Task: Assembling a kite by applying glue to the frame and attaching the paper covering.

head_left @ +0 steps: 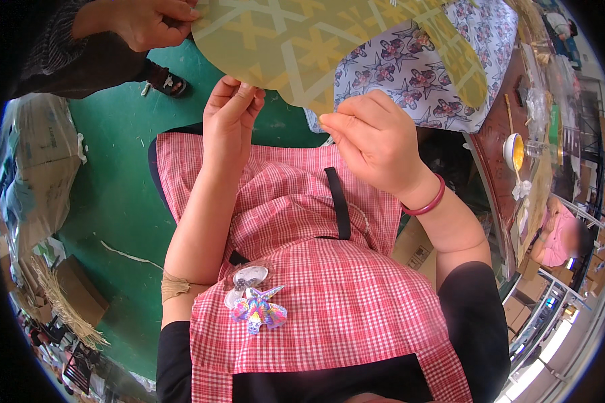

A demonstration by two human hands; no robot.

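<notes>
My left hand [230, 114] pinches the lower edge of an olive-yellow sheet [275, 43] printed with pale bands and star-like shapes. The thumb and fingers of my right hand [376, 138] are closed on a pointed corner of the same sheet. Another person's hand [148, 23] grips its far left edge. The sheet has a curved outline, and one arm of it lies across a white sheet [403, 74] printed with figures and stars. That white sheet hangs over the table edge beyond my right hand. I cannot tell whether the sheets are cloth, paper or film.
On the right, a reddish-brown table [497, 144] carries a bowl of yellow stuff [513, 152] and a stick. A bulky plastic-wrapped bundle [44, 154] stands at left on the green floor [117, 221]. The other person's sandalled foot [171, 84] is at upper left.
</notes>
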